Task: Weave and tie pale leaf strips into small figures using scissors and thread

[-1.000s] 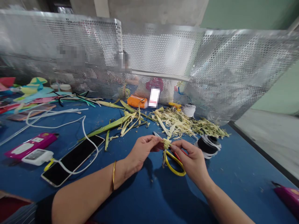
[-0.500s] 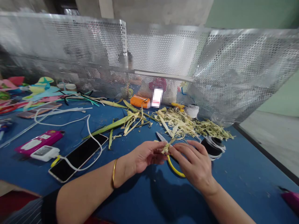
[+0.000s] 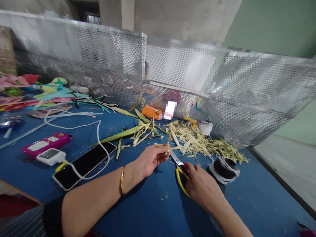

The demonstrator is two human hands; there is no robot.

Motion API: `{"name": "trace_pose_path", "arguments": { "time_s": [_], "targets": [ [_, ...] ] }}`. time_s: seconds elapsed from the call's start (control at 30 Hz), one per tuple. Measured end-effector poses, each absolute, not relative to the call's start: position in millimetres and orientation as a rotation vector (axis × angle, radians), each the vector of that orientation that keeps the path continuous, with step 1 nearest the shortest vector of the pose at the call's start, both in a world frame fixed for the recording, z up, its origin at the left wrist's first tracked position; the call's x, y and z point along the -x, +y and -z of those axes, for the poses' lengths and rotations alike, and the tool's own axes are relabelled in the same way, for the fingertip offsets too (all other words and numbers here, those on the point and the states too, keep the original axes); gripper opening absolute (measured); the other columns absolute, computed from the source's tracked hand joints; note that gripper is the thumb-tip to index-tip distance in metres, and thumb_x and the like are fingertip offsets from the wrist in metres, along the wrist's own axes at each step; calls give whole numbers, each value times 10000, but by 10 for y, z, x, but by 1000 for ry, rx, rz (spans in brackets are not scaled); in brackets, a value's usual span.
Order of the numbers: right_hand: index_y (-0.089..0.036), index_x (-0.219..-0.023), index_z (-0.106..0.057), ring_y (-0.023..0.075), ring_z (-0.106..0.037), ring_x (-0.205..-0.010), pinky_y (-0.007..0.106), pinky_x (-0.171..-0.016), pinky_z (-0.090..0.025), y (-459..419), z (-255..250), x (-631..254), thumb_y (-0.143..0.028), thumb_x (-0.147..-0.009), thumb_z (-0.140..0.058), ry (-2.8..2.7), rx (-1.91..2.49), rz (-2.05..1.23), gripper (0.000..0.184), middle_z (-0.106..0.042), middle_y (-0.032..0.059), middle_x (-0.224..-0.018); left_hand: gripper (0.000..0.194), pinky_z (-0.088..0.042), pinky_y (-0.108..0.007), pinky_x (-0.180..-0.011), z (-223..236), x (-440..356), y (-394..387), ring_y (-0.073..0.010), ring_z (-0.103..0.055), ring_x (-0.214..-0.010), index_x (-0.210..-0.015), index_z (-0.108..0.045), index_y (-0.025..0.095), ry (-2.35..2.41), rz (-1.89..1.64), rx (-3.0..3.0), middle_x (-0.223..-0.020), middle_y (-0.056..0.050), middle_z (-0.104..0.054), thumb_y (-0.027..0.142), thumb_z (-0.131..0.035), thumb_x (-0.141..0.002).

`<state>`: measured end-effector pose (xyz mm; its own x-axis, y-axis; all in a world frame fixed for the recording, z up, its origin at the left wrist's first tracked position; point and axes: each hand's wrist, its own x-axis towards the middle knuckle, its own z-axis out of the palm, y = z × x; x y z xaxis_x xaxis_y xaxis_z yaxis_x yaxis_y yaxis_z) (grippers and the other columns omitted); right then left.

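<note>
My left hand [image 3: 154, 159] pinches a small knotted piece of pale plant strip [image 3: 168, 149], perhaps corn husk, with thin ends sticking out of it. My right hand [image 3: 201, 182] is closed around the handle of a pair of scissors [image 3: 177, 160] with yellow and red grips. Their blades point up and left, close to the fingertips of my left hand. Just beyond lies a heap of pale and greenish strip scraps [image 3: 189, 136]. Long green leaf strips [image 3: 123, 133] spread out to the left of it.
On the blue table [image 3: 143, 210] lie a dark-screened phone [image 3: 84, 166], a magenta pack [image 3: 46, 144], a white device with a cable [image 3: 50, 155], and a black-and-white spool [image 3: 223, 169]. An orange packet [image 3: 151, 112] sits near the perforated metal screen [image 3: 177, 69]. Coloured pieces [image 3: 53, 87] fill the far left.
My right hand has left the plant piece and taken hold of the scissors by the handle. My left hand still has the piece, slightly farther up and left. The view has shifted a little.
</note>
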<state>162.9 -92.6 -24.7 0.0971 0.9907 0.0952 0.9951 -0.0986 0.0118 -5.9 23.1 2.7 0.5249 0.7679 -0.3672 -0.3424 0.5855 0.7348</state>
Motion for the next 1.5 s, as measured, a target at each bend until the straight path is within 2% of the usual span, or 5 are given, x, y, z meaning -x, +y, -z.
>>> {"name": "trace_pose_path", "arguments": {
  "time_s": [0.4,0.53,0.77,1.07,1.5],
  "targets": [
    [-178,-1298,-558,266,-684,-918,344,-760,-513,-862,279,-1802,-224,-722,-562,-1668,1932,-418,578,-722,107,-1054,116,-447,-225,-644,-50,99,333,-105,-622,-708,-791,-636,151,721,-869,-705,-775,-13,-647,206,-730,-749],
    [-151,-1237,-593,214,-663,-711,302,-628,-532,-824,251,-1878,-346,-655,-680,-1428,1664,-769,619,-715,79,-860,105,-465,-254,-701,-53,109,381,-129,-641,-760,-764,-623,156,689,-982,-707,-794,-28,-653,227,-700,-776],
    [-173,-1153,-595,185,-622,-712,290,-682,-527,-862,206,-1808,-304,-520,-827,-1367,1657,-958,686,-673,21,-838,126,-469,-270,-718,-30,107,432,-144,-644,-779,-754,-614,170,723,-1077,-697,-820,-50,-667,274,-673,-795],
    [-178,-1203,-598,207,-642,-820,284,-755,-524,-886,168,-1753,-429,-658,-757,-1396,1733,-779,620,-689,37,-903,132,-433,-267,-682,32,65,369,-138,-628,-756,-786,-647,161,781,-1039,-763,-825,-53,-670,282,-697,-772],
    [-148,-1122,-712,268,-671,-867,330,-784,-543,-872,149,-1704,-480,-623,-756,-1382,1725,-719,600,-743,77,-946,113,-436,-296,-727,35,51,340,-158,-632,-773,-748,-668,171,762,-1015,-771,-825,-63,-678,281,-694,-759]
  ]
}}
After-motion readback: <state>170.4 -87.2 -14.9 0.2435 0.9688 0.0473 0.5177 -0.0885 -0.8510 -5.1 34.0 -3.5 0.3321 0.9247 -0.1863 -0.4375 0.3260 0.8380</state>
